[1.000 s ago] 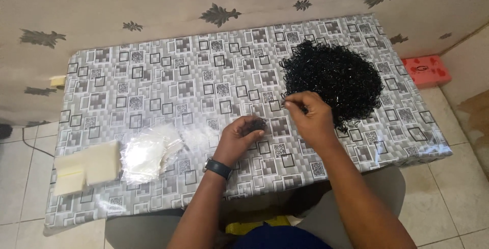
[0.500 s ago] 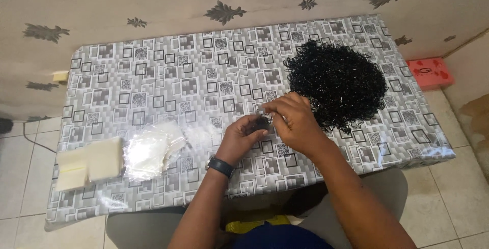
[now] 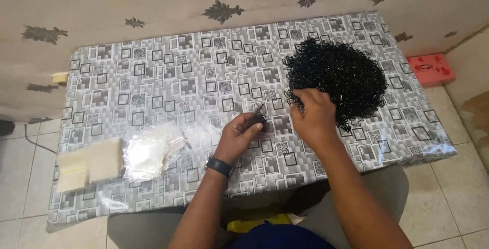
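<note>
A small black bundle [image 3: 260, 115] is pinched in the grip of the left hand [image 3: 240, 136], just beside the black heap [image 3: 336, 73] on the patterned surface [image 3: 153, 81]. The right hand [image 3: 313, 116] is set at the heap's near edge — fingers curled, though whether anything is pinched cannot be told. Clear bags [image 3: 145, 149] lie well apart from the heap — beyond the left hand.

Your table wears a glossy, smooth plastic tablecloth [image 3: 153, 76]. The black loops [image 3: 336, 73] look thin and slightly shiny. Your clear plastic bags [image 3: 147, 149] glisten.

Left hand [image 3: 239, 136] curled closed; right hand [image 3: 311, 116] reaches forward, fingers pinched.
</note>
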